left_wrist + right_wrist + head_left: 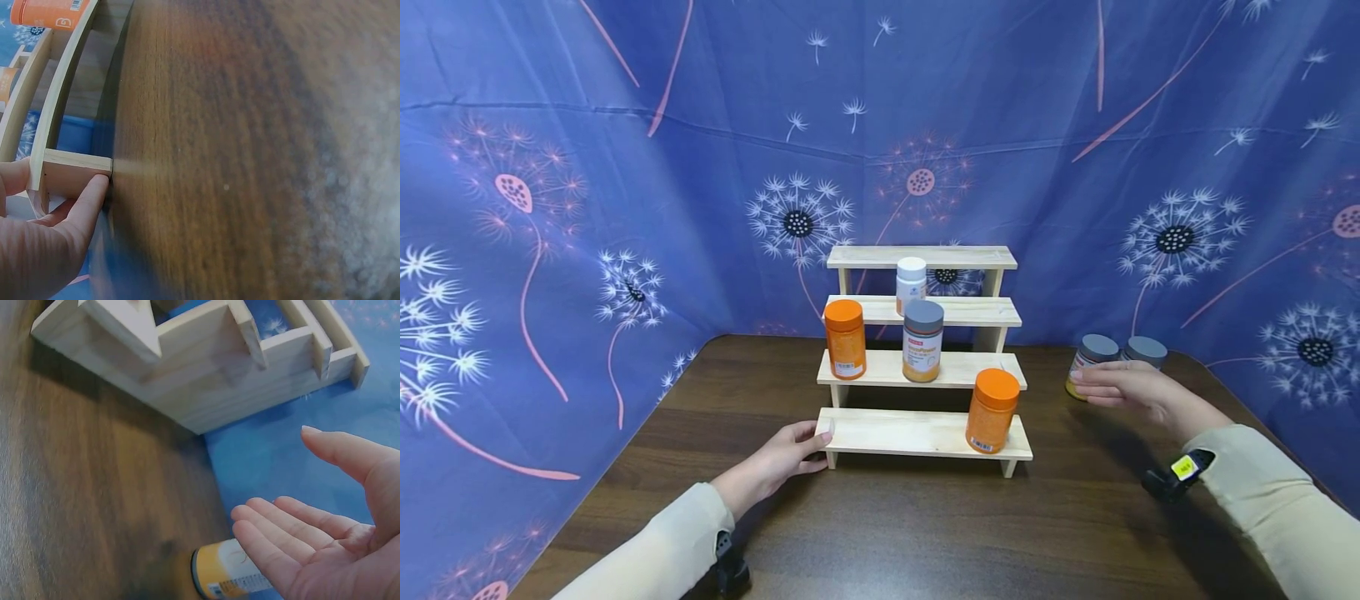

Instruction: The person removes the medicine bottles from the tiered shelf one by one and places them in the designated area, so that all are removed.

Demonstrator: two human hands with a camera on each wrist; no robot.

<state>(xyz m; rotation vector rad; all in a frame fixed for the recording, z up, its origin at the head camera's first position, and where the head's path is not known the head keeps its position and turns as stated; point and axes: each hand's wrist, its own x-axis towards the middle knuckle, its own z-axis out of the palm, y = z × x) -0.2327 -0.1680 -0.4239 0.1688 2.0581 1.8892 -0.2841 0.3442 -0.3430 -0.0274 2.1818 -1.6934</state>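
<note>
A pale wooden stepped rack (887, 432) stands on the table, and my left hand (788, 457) holds the left end of its lowest step. In the left wrist view, fingers of that hand press the rack's leg (75, 172). One orange jar (992, 412) sits at the right of this step. Another orange jar (846, 342) and a grey-lidded jar (922, 343) share the second step; a white bottle (911, 287) is on the third. My right hand (1138, 392), fingers extended, is beside two grey-lidded jars, the nearer (1092, 354) and the farther (1146, 352), partly hiding both.
Dark brown wood covers the tabletop (865, 533). A blue cloth (700, 217) with dandelion prints hangs behind and along the sides. The rack's top step (921, 257) stands close to the cloth.
</note>
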